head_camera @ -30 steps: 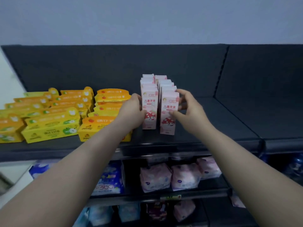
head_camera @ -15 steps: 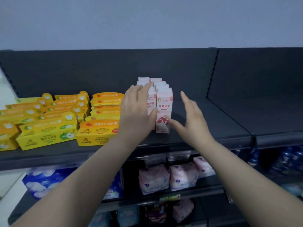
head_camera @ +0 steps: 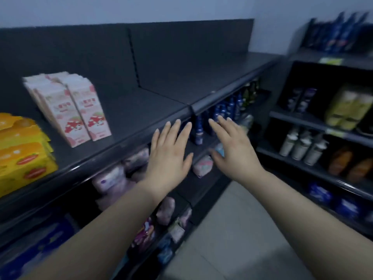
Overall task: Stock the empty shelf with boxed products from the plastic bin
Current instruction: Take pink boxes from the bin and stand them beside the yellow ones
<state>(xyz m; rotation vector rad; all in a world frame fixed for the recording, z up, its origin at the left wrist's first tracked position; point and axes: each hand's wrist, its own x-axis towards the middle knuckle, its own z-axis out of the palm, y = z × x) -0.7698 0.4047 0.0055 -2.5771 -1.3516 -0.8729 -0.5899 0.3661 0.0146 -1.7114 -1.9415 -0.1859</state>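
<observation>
- L hand, R hand: fingers straight, apart, holding nothing.
- Tall pink-white cardboard boxes upright, 10 o'clock on dark shelf; bin unseen.
- Next load: set flush beside them, 12 o'clock.

- The dark top shelf is running from the near left to the far right, and its right stretch is showing bare board.
- Pink boxes are standing upright on it at the left, in two rows going back toward the rear panel.
- Yellow boxes are lying stacked just left of them, at the edge of the view.
- The lower shelves are carrying soft pink packs and, farther right, dark blue bottles.
- The shelving on the right is holding yellow-green packs, white bottles and orange-brown bottles.
- A pale floor is lying between the two units.
</observation>
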